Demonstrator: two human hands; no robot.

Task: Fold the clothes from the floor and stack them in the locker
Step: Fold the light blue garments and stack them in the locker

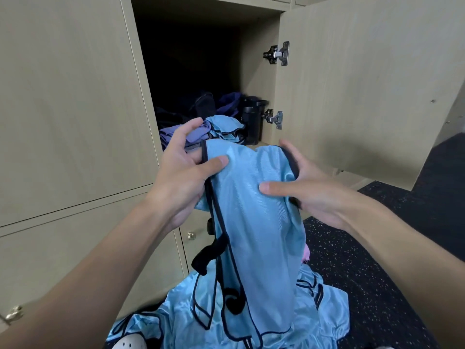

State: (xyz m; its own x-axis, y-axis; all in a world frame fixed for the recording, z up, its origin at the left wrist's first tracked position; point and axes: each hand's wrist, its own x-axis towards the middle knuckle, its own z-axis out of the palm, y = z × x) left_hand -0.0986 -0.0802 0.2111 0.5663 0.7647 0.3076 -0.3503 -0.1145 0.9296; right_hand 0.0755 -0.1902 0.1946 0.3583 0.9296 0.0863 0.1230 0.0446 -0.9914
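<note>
Two bare hands hold a light blue mesh bib (259, 222) with dark trim before an open locker (259, 71). The left hand (183, 177) and right hand (309, 190) each pinch a top corner, thumbs pressed on the fabric. More blue bibs (324, 311) lie on the floor below; folded clothes (201, 129) sit at the locker's front edge. No writing is readable

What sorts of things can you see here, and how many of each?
Hands: 2, left hand and right hand, both gripping the held bib
Held light blue bib: 1
Metal door hinges: 2
Brass door knobs: 2
Black container in the locker: 1
Total: 8
The heaped clothes cannot be counted.
</note>
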